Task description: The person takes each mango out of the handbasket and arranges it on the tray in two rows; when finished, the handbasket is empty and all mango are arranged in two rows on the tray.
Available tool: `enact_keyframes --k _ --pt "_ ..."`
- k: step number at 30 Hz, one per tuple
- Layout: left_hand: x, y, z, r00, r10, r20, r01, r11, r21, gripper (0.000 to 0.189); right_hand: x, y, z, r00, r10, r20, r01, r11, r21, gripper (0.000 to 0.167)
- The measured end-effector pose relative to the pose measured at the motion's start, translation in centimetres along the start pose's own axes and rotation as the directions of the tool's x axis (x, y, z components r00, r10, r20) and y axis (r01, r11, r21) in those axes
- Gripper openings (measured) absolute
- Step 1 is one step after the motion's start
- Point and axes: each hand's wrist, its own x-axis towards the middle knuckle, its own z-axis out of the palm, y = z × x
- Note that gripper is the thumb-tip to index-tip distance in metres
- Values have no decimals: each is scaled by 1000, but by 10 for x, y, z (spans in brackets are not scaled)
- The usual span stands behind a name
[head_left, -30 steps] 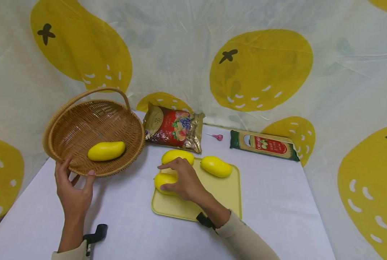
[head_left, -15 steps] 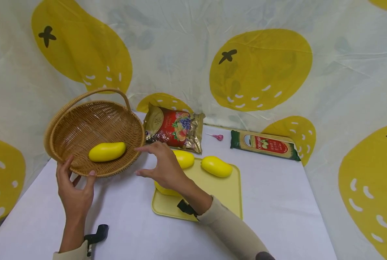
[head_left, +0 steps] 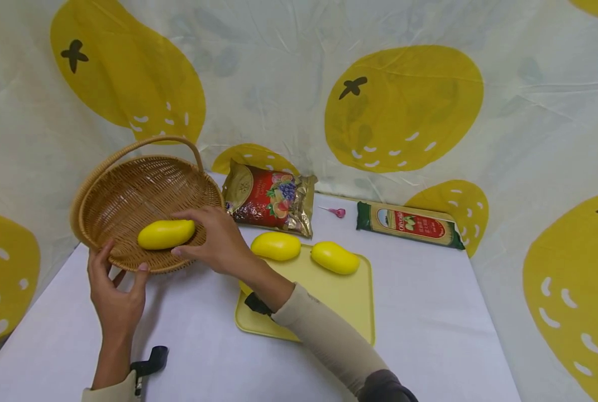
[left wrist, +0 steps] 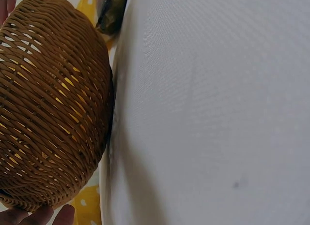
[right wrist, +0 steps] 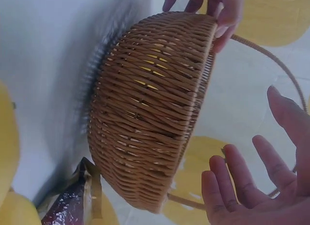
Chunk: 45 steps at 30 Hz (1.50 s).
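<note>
My left hand (head_left: 115, 296) holds the near rim of a tilted wicker basket (head_left: 128, 187), thumb and fingers curled at its edge. One yellow mango (head_left: 160, 235) lies inside the basket. My right hand (head_left: 217, 240) reaches over the basket's right rim, thumb and fingers spread either side of the mango's right end; whether they touch it I cannot tell. In the right wrist view its fingers (right wrist: 237, 174) look extended and apart. Two mangoes (head_left: 276, 246) (head_left: 335, 258) lie on the yellow tray (head_left: 329, 318); another mango (head_left: 245, 288) is mostly hidden beneath my right forearm.
Behind the tray stands a red and gold candy bag (head_left: 271, 198), close to the basket's right side. A pink lollipop (head_left: 336, 212) and a green-ended pasta packet (head_left: 409, 224) lie along the back of the white-covered table (head_left: 429, 312). A patterned curtain (head_left: 278, 72) hangs behind.
My right hand has left the near-left mango on the tray and moved left to the mango in the basket. The left hand and basket have hardly moved.
</note>
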Motion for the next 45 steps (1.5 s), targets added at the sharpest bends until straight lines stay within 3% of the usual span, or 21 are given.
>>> enact_keyframes --k 11,17,24,38,45 --pt "0 0 0 1000 3 -2 -3 1000 8 77 39 8 30 994 47 100 -33 990 -140 62" --pt "1 -1 0 1000 3 -6 -2 1000 3 77 56 8 43 981 59 183 -26 984 -176 62" --pt "2 -3 1 1000 -6 -7 6 1000 -9 79 76 8 58 961 140 239 -81 967 -240 64" --pt "2 -5 3 1000 9 -15 -9 1000 -15 79 93 11 74 934 198 299 -82 929 -361 63" --pt "1 -5 2 1000 7 -10 -7 1000 -4 79 98 10 83 909 278 311 -130 898 -421 69"
